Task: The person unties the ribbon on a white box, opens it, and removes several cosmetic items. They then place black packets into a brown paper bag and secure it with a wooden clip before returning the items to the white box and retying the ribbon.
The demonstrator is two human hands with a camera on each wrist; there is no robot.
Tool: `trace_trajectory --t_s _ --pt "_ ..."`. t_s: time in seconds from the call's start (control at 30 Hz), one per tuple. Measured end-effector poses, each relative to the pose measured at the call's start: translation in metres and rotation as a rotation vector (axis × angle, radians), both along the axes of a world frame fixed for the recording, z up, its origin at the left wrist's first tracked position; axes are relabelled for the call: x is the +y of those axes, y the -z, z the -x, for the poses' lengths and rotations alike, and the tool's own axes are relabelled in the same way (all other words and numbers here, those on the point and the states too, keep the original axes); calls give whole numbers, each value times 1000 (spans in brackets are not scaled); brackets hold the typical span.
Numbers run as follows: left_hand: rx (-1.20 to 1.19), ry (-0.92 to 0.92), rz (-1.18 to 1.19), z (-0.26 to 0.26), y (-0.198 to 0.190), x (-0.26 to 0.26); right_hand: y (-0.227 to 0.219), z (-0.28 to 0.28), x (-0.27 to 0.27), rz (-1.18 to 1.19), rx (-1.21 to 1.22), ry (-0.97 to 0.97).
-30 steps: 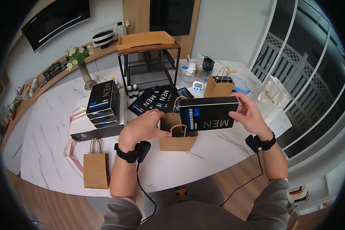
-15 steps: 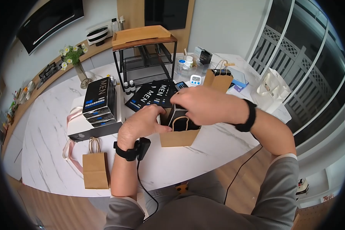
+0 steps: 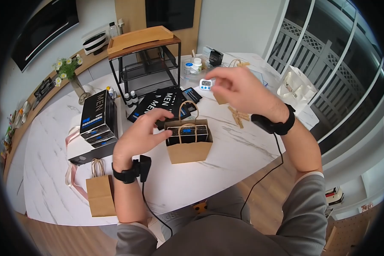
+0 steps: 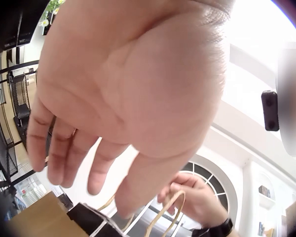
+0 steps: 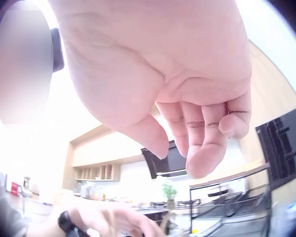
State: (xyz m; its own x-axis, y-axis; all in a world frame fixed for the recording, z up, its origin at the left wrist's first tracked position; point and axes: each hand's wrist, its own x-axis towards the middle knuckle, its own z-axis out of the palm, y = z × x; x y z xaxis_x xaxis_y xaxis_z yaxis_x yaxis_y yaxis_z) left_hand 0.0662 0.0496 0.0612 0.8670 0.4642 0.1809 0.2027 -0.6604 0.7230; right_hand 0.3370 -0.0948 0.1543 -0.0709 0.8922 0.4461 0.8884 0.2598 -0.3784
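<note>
A brown paper bag (image 3: pixel 190 152) stands upright on the table, its twisted handles raised. Inside it sits a black box (image 3: pixel 200 133), its top face level with the rim. Beside the bag's left edge is my left hand (image 3: pixel 143 132), thumb tip right at the rim and fingers spread. My right hand (image 3: pixel 243 91) hovers to the right and farther back, fingers loosely bent and holding nothing. Below it lie several wooden clothespins (image 3: pixel 240 116). Another paper bag (image 3: pixel 220 100) is mostly hidden behind this hand, near a small white timer (image 3: pixel 205 85).
Black boxes (image 3: pixel 99 111) are stacked on a larger box at left, above a flat-lying paper bag (image 3: pixel 100 197). Black packets (image 3: pixel 158 104) fan out before a wire rack (image 3: pixel 147 72). Two small bottles (image 3: pixel 131 98) stand nearby. A white bag (image 3: pixel 296 87) stands at right.
My right hand has lowered the black box into the paper bag, let it go, and moved off to the right. The left hand has loosened from the bag's rim. The view has shifted.
</note>
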Motion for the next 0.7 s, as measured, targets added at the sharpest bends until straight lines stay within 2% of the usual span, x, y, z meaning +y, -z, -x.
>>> trace_trajectory --t_s 0.03,0.1,0.2,0.23,0.27,0.33,0.4,0.47,0.53,0.7 --pt "-79 41 -88 2 1 0 8 -21 -4 -45 -77 58" --pt "-162 87 -175 -2 4 -4 33 -64 -11 99 -245 315" --pt "-260 91 -251 -20 6 -17 102 -129 -18 455 -387 481" --pt "-295 80 -116 -29 7 -23 125 -139 -22 551 -420 514" --pt "-328 69 19 -39 8 -27 137 -138 -26 549 -417 518" --pt "-420 78 24 -47 14 -27 158 -132 -33 759 -299 559" --pt "-283 27 97 -44 15 -25 173 -125 -36 774 -262 589" --pt "-358 -15 177 -42 11 -28 185 -126 -38 791 -224 617" --pt "-377 -42 44 -36 10 -23 197 -132 -36 767 -139 639" --pt "-454 -81 -22 -33 7 -20 227 -158 -38 627 -176 675"
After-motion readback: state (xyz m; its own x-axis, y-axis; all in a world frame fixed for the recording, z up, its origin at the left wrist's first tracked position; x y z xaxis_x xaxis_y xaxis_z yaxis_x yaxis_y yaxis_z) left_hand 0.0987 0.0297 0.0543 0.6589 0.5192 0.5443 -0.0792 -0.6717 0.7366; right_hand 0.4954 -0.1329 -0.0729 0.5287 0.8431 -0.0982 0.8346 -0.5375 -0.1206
